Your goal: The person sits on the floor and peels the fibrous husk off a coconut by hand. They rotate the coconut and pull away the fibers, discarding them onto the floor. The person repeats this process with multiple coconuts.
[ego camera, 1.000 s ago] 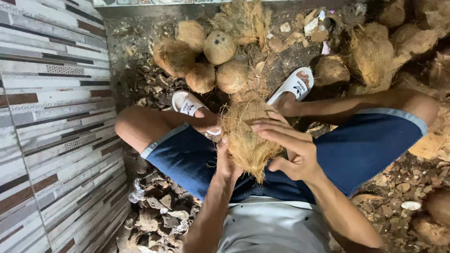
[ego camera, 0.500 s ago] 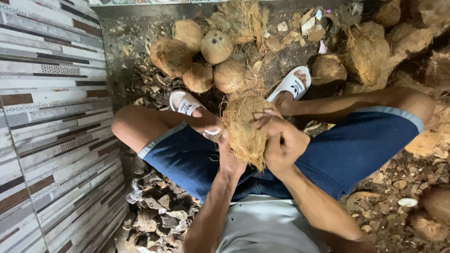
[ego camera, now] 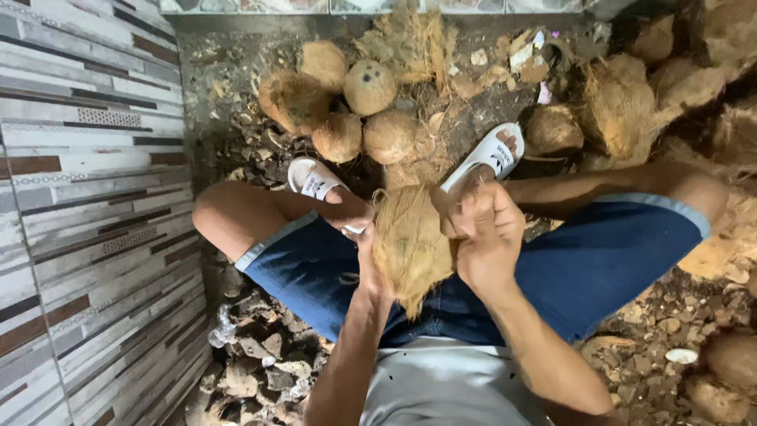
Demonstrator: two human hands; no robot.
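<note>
- Fibrous coconut (ego camera: 410, 244) up between the knees, over the blue shorts (ego camera: 599, 260), pointed end hanging down toward the lap.
- Right hand (ego camera: 489, 237) clenched tight on a strip of husk at the nut's upper right edge.
- Left hand (ego camera: 364, 237) mostly hidden behind the nut, pressed to its left side; grip there impossible to judge.
- Just beyond, two white sandals (ego camera: 489, 154) planted on the littered ground.
- Further out, a cluster of husked coconuts (ego camera: 369, 87) with loose fibre heaped beside them.
- Unhusked ones (ego camera: 615, 102) piled at right, broken shell pieces (ego camera: 268, 355) below left, striped tiled wall (ego camera: 79, 197) flanking it all.
</note>
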